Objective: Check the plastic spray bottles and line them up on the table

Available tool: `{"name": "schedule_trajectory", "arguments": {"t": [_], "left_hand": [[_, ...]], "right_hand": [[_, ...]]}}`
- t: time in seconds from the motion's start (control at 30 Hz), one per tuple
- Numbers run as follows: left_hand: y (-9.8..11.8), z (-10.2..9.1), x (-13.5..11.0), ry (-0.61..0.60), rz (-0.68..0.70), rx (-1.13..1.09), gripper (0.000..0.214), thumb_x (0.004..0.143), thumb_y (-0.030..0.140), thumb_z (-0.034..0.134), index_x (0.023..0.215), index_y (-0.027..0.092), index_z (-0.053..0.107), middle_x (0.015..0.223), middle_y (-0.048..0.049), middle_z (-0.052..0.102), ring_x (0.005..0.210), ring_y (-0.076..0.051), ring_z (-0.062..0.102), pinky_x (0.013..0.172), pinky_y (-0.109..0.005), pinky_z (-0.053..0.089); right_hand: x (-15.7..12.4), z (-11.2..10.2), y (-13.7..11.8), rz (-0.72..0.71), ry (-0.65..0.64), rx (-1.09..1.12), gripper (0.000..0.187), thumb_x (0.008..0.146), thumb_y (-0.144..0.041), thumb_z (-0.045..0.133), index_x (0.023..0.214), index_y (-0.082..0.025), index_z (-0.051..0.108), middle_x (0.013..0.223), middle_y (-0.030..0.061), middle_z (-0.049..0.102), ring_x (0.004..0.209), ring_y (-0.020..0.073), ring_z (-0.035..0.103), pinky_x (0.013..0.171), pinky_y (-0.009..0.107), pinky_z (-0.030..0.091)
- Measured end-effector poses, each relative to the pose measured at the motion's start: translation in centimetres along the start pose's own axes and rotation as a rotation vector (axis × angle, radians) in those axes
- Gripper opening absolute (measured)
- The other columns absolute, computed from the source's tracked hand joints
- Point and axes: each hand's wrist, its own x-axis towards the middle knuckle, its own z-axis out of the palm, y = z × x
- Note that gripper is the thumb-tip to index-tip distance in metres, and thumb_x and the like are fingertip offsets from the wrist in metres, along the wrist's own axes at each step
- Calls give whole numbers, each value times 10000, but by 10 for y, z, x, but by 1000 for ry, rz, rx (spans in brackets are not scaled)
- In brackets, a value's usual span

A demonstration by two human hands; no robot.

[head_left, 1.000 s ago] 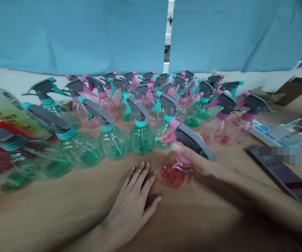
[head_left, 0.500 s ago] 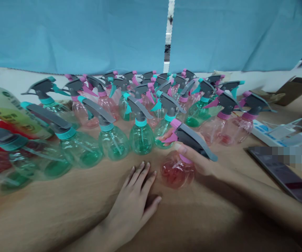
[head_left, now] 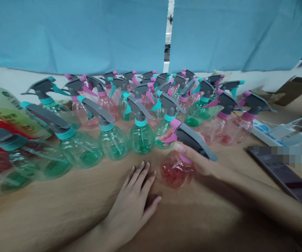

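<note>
My right hand is closed round the neck of a pink spray bottle with a grey and pink trigger head. Its fingertips lie by the pink trigger, and part of the grip is hidden behind the bottle. My left hand lies flat on the wooden table, fingers spread, just left of that bottle. Nearest beyond my hands stand green spray bottles with teal collars, one of them partly behind my right hand.
Several more pink and green spray bottles crowd the back of the table. A large yellow-green bottle stands at left. At right lie a phone, a white power strip and a brown box. Blue cloth hangs behind.
</note>
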Motion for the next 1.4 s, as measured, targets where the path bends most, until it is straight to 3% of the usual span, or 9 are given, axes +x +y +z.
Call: {"name": "schedule_trajectory", "arguments": {"t": [0.2,1.4], "left_hand": [[0,0,0,-1,2,11,495,924,406,508,1324,115,485,1456,-162,407,1341,-312,369,1053,-503,362],[-1,2,-1,-1,7,18,503,936,438,477,1327,122,482,1463,-153,399,1345,-305,360,1052,-504,360]], "right_hand": [[0,-1,-2,-12,-6,5,198,874,-445,570,978,-283,611,895,2,651,795,179,614,720,318,481],[2,-3,-3,8,-31,28,213,862,-451,579,955,-263,613,854,0,640,752,164,595,687,305,470]]}}
